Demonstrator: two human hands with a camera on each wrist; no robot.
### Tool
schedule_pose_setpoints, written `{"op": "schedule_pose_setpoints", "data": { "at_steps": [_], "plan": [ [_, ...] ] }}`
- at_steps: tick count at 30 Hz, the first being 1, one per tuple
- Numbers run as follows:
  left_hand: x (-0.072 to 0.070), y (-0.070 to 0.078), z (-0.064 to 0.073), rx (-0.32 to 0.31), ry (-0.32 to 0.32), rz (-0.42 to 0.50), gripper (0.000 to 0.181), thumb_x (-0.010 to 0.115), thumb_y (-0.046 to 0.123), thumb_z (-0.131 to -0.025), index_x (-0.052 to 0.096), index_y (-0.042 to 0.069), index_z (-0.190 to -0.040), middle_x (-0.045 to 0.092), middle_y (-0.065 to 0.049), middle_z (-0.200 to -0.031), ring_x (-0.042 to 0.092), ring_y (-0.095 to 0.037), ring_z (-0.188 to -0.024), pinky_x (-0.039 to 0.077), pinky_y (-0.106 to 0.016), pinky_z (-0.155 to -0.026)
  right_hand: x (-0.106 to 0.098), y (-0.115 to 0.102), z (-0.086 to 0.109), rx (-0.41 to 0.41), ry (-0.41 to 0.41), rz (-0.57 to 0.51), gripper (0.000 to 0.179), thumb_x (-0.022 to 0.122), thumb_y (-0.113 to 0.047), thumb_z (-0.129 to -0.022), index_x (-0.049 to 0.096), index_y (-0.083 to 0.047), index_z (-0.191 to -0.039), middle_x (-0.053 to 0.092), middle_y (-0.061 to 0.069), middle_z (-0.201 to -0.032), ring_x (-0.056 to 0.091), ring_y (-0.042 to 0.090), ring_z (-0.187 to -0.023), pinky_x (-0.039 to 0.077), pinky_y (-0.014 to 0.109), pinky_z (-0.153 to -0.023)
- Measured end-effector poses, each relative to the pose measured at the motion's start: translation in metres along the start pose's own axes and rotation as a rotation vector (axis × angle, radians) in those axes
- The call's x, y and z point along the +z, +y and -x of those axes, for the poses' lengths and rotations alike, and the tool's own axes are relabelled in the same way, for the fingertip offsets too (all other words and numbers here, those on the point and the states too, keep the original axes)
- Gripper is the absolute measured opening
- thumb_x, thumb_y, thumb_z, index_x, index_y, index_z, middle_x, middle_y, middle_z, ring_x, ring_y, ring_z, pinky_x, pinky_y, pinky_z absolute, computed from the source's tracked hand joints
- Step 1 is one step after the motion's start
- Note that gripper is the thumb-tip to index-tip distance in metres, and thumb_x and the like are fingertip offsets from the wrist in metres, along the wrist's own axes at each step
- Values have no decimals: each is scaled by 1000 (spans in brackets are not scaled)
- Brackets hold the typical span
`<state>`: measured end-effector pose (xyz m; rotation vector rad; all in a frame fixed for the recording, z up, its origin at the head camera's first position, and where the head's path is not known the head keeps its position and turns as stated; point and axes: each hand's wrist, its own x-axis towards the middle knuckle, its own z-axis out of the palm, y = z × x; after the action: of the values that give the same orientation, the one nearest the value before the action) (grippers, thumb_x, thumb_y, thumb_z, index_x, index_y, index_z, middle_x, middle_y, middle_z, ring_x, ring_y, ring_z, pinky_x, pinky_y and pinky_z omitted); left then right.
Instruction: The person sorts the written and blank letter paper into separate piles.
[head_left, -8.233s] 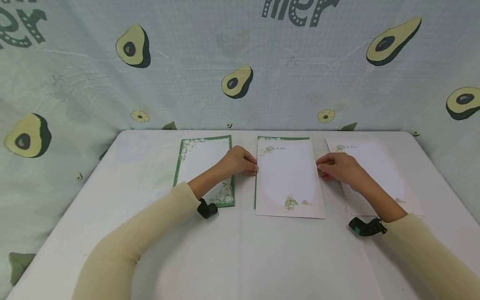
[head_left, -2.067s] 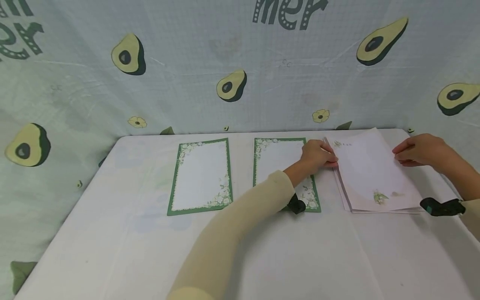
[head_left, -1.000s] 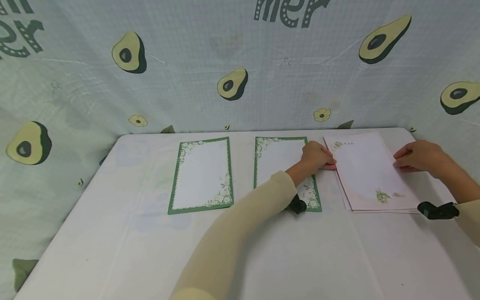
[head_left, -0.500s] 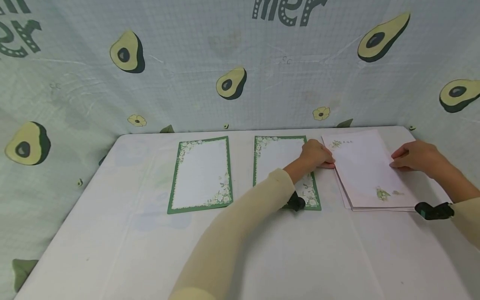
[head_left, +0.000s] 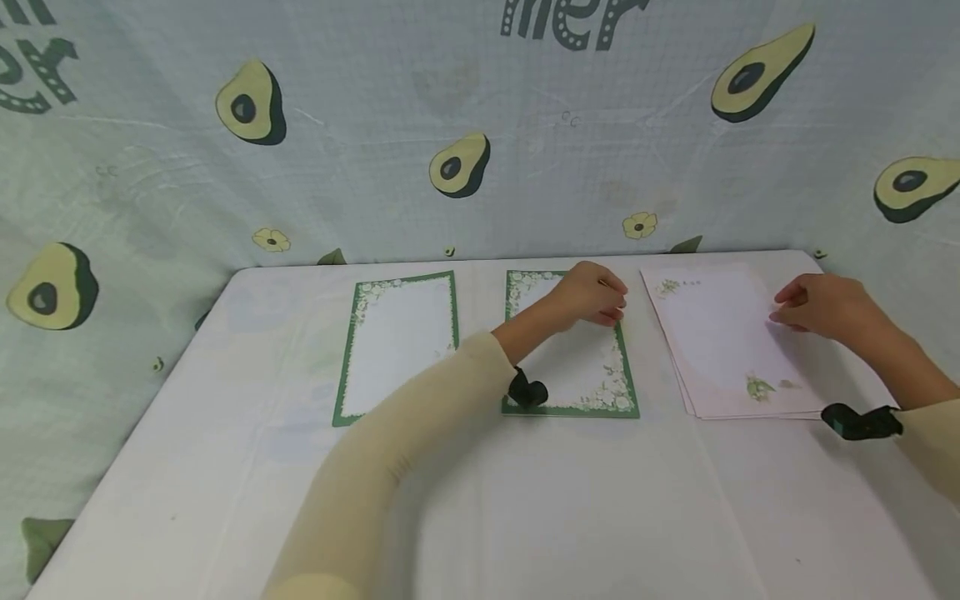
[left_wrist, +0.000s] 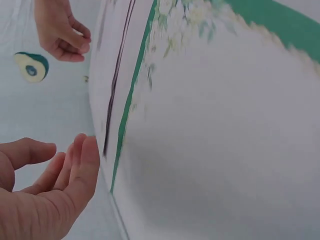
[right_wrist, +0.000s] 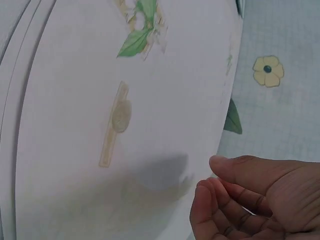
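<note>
My left hand [head_left: 588, 293] is over the upper right of the middle green-bordered sheet of paper [head_left: 573, 367]. In the left wrist view its thumb and loosely bent fingers [left_wrist: 86, 165] stand apart, holding nothing. My right hand [head_left: 828, 307] hovers at the right side of a stack of pale pink sheets [head_left: 712, 342] printed with small plant drawings. The right wrist view shows its curved fingers and thumb with a gap between them and no paper in it. The stack's sheets lie slightly fanned, with lower edges showing at the left and front.
Another green-bordered floral sheet [head_left: 401, 342] lies at the left, partly covered by the left sleeve [head_left: 390, 450]. All the paper rests on a white-covered table [head_left: 570, 517]. Behind it hangs a pale curtain [head_left: 360, 167] with avocado prints.
Earlier, both hands held a pink sheet over the middle green-bordered one; it then went onto the right stack. Just now my left hand has let go and moved left; the right has loosened slightly.
</note>
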<state>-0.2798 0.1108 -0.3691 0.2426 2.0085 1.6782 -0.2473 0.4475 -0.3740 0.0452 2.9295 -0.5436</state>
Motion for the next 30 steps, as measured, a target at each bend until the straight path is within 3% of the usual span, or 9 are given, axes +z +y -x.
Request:
{"op": "schedule_pose_setpoints", "data": {
  "at_steps": [8, 11, 18, 23, 30],
  "plan": [
    [-56, 1, 30, 55, -22, -143, 32, 57, 2, -102, 58, -9, -131, 68, -20, -117, 70, -31, -103, 62, -37, -88, 6, -43, 4, -107, -16, -49, 29, 68, -8, -95, 60, 12, -115, 64, 25, -97, 67, 29, -77, 59, 34, -63],
    [-74, -3, 43, 53, -20, -147, 33, 56, 2, -103, 56, -10, -133, 66, -23, -121, 69, -31, -105, 61, -38, -90, 10, -61, 7, -135, -37, -56, 29, 68, -11, -96, 60, 10, -115, 64, 22, -98, 68, 29, -81, 57, 33, -64],
    [-109, -19, 69, 44, 49, -137, 32, 55, 4, -104, 56, -11, -133, 66, -22, -120, 68, -34, -109, 60, -39, -93, 16, -92, 16, -176, -75, -99, 29, 70, -17, -97, 62, 3, -116, 67, 16, -103, 66, 27, -88, 55, 32, -70],
    [-124, -27, 83, 40, 87, -148, 32, 51, 3, -104, 56, -11, -132, 64, -24, -125, 66, -37, -113, 59, -41, -95, 20, -103, 20, -233, -69, -119, 25, 69, -18, -98, 64, 0, -114, 70, 13, -104, 66, 26, -91, 54, 31, -70],
    [-131, -28, 96, 1, 116, -147, 33, 50, 0, -103, 53, -14, -133, 62, -27, -126, 65, -38, -113, 57, -43, -98, 30, -119, 23, -280, -54, -160, 21, 70, -18, -98, 67, -3, -111, 72, 11, -104, 68, 24, -91, 56, 30, -72]
  ]
}}
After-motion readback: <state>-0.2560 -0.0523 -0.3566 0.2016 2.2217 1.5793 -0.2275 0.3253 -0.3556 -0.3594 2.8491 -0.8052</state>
